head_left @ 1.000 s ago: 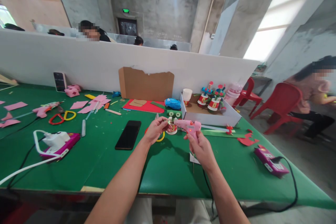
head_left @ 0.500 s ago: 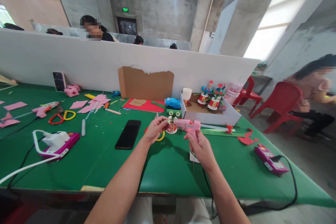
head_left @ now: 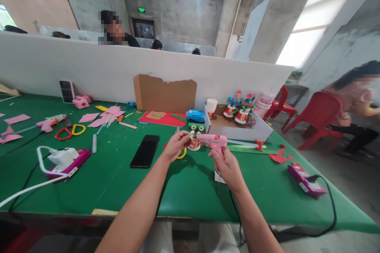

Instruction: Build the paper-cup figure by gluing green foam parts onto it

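My right hand [head_left: 227, 164] is wrapped round the handle of a pink glue gun [head_left: 214, 141], whose nozzle points left. Close to the nozzle, my left hand [head_left: 177, 145] pinches a small pale piece [head_left: 191, 134], too small to make out clearly. Just behind the fingers lies a green paper roll with two pale rings [head_left: 196, 127]. A paper cup [head_left: 194, 145] is partly hidden between the hands. Yellow-handled scissors [head_left: 181, 154] lie partly under my left hand.
A black phone [head_left: 145, 151] lies left of my hands. A white box [head_left: 240, 133] holds cup figures. Purple power strips [head_left: 305, 182] sit on both sides. Pink paper [head_left: 89, 118], another glue gun [head_left: 50, 123] and red-yellow scissors [head_left: 63, 133] lie at left. A person sits at far right.
My hands and the glue gun have hardly moved. Beyond the partition, a person's head has shifted to the right.
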Motion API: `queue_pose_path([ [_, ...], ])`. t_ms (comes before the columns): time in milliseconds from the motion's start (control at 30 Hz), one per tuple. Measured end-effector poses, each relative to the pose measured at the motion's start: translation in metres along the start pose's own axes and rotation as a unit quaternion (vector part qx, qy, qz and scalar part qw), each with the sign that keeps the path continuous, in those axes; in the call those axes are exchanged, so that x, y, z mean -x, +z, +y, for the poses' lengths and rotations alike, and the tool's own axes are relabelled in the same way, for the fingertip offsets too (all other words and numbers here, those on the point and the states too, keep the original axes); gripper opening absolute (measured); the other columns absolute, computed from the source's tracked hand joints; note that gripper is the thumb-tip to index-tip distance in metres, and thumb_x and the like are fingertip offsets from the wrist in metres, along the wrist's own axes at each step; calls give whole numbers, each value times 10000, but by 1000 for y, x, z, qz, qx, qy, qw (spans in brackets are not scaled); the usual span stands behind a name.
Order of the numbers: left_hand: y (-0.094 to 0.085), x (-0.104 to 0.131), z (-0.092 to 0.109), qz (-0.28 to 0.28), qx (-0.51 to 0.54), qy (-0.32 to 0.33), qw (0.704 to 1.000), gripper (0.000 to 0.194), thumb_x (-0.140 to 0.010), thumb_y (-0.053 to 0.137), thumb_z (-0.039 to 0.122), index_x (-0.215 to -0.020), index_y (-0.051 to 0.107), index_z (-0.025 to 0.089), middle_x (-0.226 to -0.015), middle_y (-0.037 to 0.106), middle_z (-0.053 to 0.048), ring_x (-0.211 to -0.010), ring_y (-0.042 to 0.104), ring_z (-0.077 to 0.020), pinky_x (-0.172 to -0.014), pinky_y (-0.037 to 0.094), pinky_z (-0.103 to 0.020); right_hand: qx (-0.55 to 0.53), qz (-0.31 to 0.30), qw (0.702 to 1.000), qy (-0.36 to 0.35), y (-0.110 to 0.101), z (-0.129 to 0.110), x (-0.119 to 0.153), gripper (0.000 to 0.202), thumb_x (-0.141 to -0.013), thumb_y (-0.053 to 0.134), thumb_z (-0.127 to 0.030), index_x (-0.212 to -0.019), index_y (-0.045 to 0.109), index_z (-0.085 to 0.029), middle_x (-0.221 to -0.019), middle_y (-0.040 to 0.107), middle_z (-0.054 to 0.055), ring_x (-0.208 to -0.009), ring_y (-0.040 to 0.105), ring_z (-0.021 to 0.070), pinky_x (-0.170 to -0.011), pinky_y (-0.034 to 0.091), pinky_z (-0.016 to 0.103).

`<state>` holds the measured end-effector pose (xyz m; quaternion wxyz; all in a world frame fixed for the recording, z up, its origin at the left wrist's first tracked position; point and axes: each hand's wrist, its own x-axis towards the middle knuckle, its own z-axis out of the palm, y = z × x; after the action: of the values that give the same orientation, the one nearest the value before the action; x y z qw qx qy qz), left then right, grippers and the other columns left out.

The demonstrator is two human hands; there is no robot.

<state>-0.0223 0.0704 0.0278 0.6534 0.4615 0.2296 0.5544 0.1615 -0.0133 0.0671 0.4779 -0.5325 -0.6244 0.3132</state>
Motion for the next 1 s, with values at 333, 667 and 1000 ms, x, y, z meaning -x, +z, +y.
queue_pose_path([
  [333, 0, 0, 0, -2, 2, -3, 1000, 419, -650, 815, 430, -819, 587, 122, -663, 694, -37, -554, 626, -120, -598, 498, -241, 10, -7, 1000, -13, -1, 0, 0, 406, -818, 496, -585, -776, 561, -186, -448, 417, -64, -383, 381, 102, -406, 331, 232],
  [667, 0, -1, -1, 0, 5, -5, 1000, 437, -635, 821, 443, -820, 585, 126, -661, 698, -35, -546, 626, -118, -596, 496, -239, 13, -9, 1000, -9, -2, -2, 0, 365, -817, 503, -550, -769, 545, -191, -463, 426, -61, -390, 384, 103, -411, 325, 236],
  [1000, -2, -1, -3, -2, 1, -6, 1000, 425, -648, 811, 441, -833, 588, 130, -675, 697, -35, -548, 627, -119, -599, 490, -242, 20, -7, 1000, -9, -2, -1, -1, 356, -812, 504, -548, -746, 532, -198, -469, 443, -55, -391, 394, 103, -403, 328, 234],
])
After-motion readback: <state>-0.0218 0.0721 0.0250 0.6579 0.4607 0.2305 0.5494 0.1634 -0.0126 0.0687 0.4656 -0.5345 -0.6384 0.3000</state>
